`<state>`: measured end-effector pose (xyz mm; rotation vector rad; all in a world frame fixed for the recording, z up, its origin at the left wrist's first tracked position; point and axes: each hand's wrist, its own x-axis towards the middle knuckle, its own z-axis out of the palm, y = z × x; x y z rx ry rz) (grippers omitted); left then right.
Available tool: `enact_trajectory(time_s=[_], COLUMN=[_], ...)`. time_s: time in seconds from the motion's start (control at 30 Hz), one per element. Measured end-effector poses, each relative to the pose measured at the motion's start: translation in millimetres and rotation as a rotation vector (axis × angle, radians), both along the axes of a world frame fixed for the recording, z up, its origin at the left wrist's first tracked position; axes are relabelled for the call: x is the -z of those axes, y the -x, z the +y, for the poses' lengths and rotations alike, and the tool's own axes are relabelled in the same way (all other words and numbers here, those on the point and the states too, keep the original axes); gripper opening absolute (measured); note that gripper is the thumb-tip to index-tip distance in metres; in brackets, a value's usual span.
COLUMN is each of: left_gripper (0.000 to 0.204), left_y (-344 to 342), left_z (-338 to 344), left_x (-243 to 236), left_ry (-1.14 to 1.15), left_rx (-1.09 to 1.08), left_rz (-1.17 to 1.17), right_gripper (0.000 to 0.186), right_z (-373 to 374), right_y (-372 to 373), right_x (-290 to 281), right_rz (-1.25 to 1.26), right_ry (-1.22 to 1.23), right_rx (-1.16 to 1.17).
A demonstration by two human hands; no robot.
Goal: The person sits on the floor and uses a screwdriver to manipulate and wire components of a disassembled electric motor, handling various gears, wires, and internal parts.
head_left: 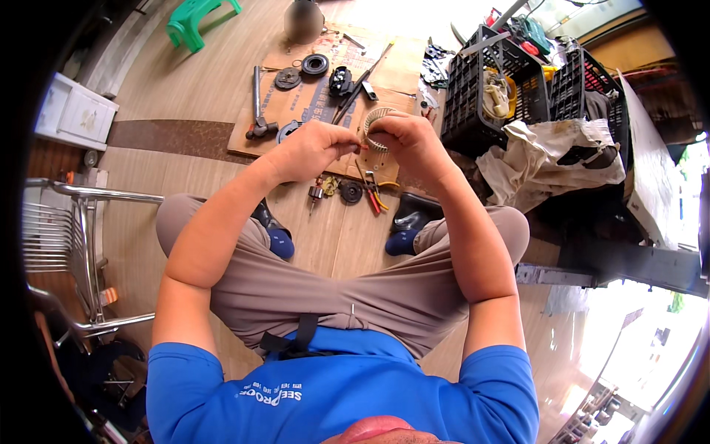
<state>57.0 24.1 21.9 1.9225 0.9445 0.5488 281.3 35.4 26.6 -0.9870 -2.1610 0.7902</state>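
My right hand (410, 140) grips a pale metal ring with slots around its inner side (367, 129), held above the near part of a cardboard sheet (240, 138). Close to its left, my left hand (314, 150) is closed in a pinch near the ring; a small reddish tip shows at its fingers, too little to name. Below the hands lie pliers with red and yellow handles (375, 201), a black round part (350, 192) and a small motor rotor (316, 192). A round grey part (287, 132) is partly hidden behind my left hand.
On the cardboard lie a hammer (257, 100), a black ring (315, 64), a dark disc (288, 78) and a black block-shaped part (341, 81). Black crates (462, 111) with a draped cloth (543, 159) stand right. A green stool (188, 21) is far left, a metal chair (89, 194) left.
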Motion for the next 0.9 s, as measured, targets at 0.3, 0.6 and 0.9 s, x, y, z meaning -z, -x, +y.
enact_trajectory(time_s=[0.3,0.6,0.9], left_gripper=[0.016,0.017,0.014], left_y=[-4,4,10], left_z=[-1,3,5], left_x=[5,-4,4], left_ry=[-0.125,-0.327,0.036], left_rx=[-0.341,-0.018,-0.119], left_rz=[-0.037,0.305,-0.300], right_gripper=[0.009,0.007,0.011], right_z=[-6,1,3], right_y=[19,10,17], right_x=[-1,-7,10], right_rz=[-0.092,-0.229,0.406], right_ry=[-0.053,-0.077,0.452], right_rx=[0.075,0.000,-0.004])
